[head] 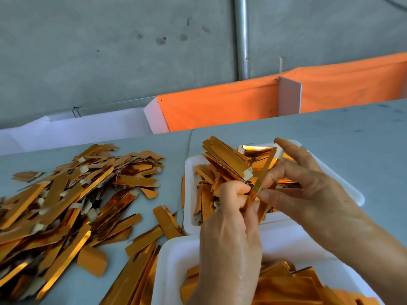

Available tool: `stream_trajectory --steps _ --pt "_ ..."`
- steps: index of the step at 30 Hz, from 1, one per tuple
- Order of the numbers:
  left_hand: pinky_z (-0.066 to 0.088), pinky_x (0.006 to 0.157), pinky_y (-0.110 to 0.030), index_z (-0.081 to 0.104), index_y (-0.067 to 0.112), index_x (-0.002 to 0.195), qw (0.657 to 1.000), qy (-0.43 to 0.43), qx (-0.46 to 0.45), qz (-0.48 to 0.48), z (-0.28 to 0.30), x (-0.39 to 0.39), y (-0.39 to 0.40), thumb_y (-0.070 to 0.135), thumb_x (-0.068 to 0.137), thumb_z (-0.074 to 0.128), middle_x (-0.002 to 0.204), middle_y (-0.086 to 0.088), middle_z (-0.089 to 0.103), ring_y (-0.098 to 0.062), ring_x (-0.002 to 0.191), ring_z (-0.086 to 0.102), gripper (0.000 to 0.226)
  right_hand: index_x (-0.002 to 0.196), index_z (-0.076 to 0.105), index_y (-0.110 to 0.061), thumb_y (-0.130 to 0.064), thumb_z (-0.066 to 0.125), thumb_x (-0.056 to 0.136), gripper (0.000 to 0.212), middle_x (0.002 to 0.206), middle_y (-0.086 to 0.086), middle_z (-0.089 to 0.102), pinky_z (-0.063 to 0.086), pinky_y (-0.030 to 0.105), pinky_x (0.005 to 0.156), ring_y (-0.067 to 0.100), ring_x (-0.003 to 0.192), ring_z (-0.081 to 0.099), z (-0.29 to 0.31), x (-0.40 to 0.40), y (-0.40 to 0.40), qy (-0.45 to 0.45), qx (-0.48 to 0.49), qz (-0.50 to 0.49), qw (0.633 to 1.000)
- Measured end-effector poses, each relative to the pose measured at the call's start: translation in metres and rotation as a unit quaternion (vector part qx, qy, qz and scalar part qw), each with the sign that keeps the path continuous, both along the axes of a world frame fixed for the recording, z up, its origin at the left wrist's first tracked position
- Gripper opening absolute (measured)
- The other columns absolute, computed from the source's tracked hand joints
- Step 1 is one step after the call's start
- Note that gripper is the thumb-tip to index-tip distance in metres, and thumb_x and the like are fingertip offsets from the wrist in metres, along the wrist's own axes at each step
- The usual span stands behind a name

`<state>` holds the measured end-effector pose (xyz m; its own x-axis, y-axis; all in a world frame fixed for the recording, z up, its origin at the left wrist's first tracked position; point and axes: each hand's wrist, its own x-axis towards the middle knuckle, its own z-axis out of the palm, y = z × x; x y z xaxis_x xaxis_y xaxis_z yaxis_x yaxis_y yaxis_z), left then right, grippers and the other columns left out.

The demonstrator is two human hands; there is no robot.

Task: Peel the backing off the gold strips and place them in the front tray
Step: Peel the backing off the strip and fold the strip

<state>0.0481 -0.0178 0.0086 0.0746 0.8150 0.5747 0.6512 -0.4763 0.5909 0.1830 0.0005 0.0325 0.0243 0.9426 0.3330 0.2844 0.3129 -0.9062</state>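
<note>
A: On the table's left, a loose heap of gold strips [72, 190] lies spread over the grey table [363, 133], many showing pale backing tabs at their ends. Judged thin and very light, foil-faced so likely slippery; they would crease if bent hard. Best taken at a tab end, where the paper backing stands proud of the foil

B: And centre frame?

A: Left hand [231, 219] has fingers curled, pinching the lower end of one strip [264, 170] that stands nearly upright between the two hands. Right hand [308, 190] pinches the same strip just beside the left fingertips, its other fingers spread loosely. Whether the backing has begun to part cannot be told; the pinch point is partly hidden by fingers

B: Trays?

A: Two white trays. Far tray [189, 194], beyond the hands, holds a jumble of gold pieces, some with tabs showing. Front tray [169, 260], nearest the wearer and partly under the left wrist, holds flat gold strips [286, 285]. Held strip hangs over the far tray

B: Any writing?

A: None legible on strips, trays or table. Behind, orange cloth [220, 106] and a metal pole [242, 36] against a grey wall, also unmarked
</note>
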Motion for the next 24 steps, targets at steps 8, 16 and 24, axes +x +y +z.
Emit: stream_trajectory --steps 8,16,24 --pt "0.047 0.053 -0.008 0.039 0.036 0.092 0.994 -0.076 -0.071 -0.035 0.005 0.001 0.0 0.022 0.095 0.051 0.076 0.015 0.067 0.005 0.062 0.065 0.019 0.067 0.069 -0.032 -0.013 0.079 0.071 0.022 0.138 -0.038 0.031 0.05 0.025 0.076 0.006 0.077 0.067 0.007 0.003 -0.002 -0.064 -0.02 0.011 0.998" --pt "0.049 0.056 -0.013 0.033 0.037 0.09 0.997 -0.044 -0.069 0.008 0.005 -0.001 0.001 0.02 0.093 0.052 0.072 0.013 0.066 0.003 0.063 0.065 0.025 0.072 0.069 -0.035 -0.021 0.076 0.074 0.016 0.138 -0.042 0.027 0.048 0.025 0.09 -0.012 0.109 0.051 0.003 0.004 -0.002 -0.107 -0.011 0.041 0.993" --pt "0.039 0.042 -0.016 0.044 0.026 0.089 0.993 0.112 0.031 0.017 0.007 0.001 0.0 0.011 0.08 0.072 0.062 0.011 0.056 -0.005 0.048 0.052 0.033 0.071 0.071 -0.027 -0.03 0.072 0.078 0.008 0.146 -0.018 0.034 0.033 0.033 0.103 0.007 0.133 0.034 0.007 0.003 -0.01 -0.136 -0.125 -0.019 0.983"
